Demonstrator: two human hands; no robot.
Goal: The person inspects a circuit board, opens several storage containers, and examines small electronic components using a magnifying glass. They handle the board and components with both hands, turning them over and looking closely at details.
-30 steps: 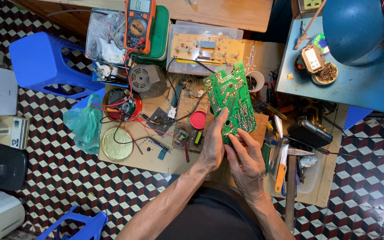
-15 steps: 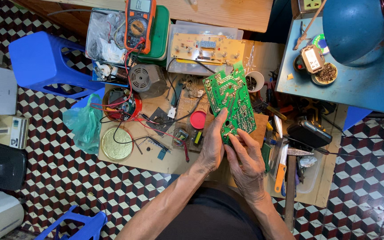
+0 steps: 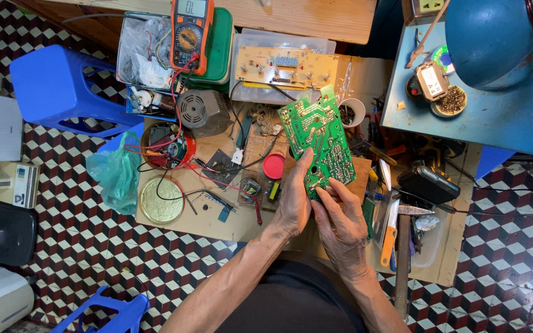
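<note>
Both of my hands are on one green circuit board (image 3: 317, 143), held solder side up over the middle of the low wooden work board (image 3: 229, 225). My left hand (image 3: 293, 203) is curled around its lower left edge, the thumb lying up along the side of the board. My right hand (image 3: 340, 225) closes on the lower end from beneath, fingers folded against the bottom corner; how tightly it pinches there I cannot tell. Just left of the hands I count one red round cap (image 3: 274, 166) and a tangle of red and black wires. Further left sit one red-rimmed coil unit (image 3: 166, 147) and one brass-coloured round lid (image 3: 162, 200), the lid touching nothing else that I can see. Above them is one grey motor (image 3: 201, 111), and beyond it one orange multimeter (image 3: 190, 31) resting on a green case. One tan circuit board (image 3: 285, 66) lies on a clear plastic box straight above the green one, with one small white cup (image 3: 353, 112) just to its right. On my right lie one orange-handled knife (image 3: 390, 225) and one hammer (image 3: 403, 246), side by side. Two blue plastic stools (image 3: 63, 89) stand on the chequered floor to my left.
</note>
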